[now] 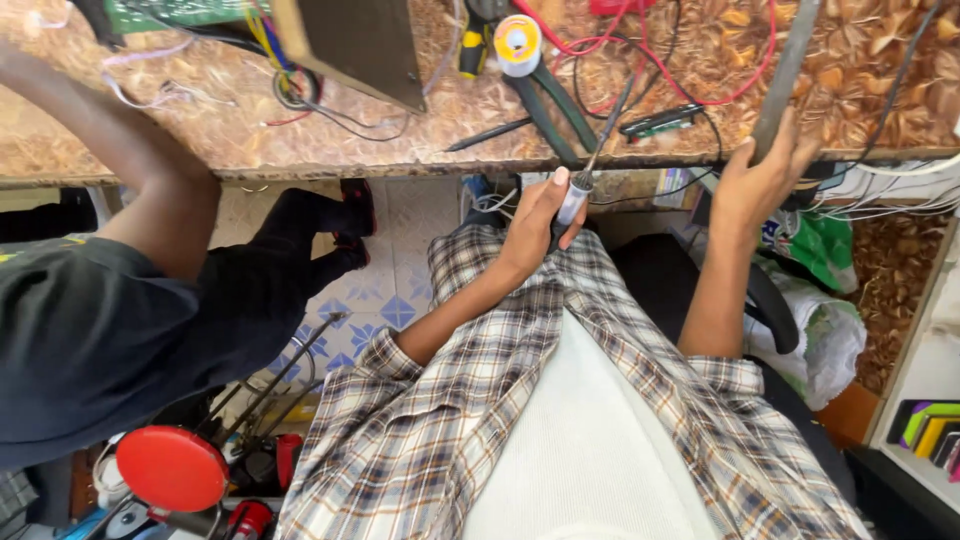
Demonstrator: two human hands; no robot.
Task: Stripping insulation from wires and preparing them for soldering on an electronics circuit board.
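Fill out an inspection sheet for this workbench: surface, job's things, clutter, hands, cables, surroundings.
Surface: leaf-patterned benchtop, worn front edge.
Job's things: soldering iron with grey handle, tip pointing up over the bench; long grey metal bar lying across the bench edge.
Clutter: solder spool, pliers, green circuit board, brown panel.
Hands: left hand gripping the iron; right hand gripping the bar's end.
Cables: red wires looped on top; black and white leads at right edge.
Surroundings: co-worker's arm at left, red round stool, tiled floor, green bag.
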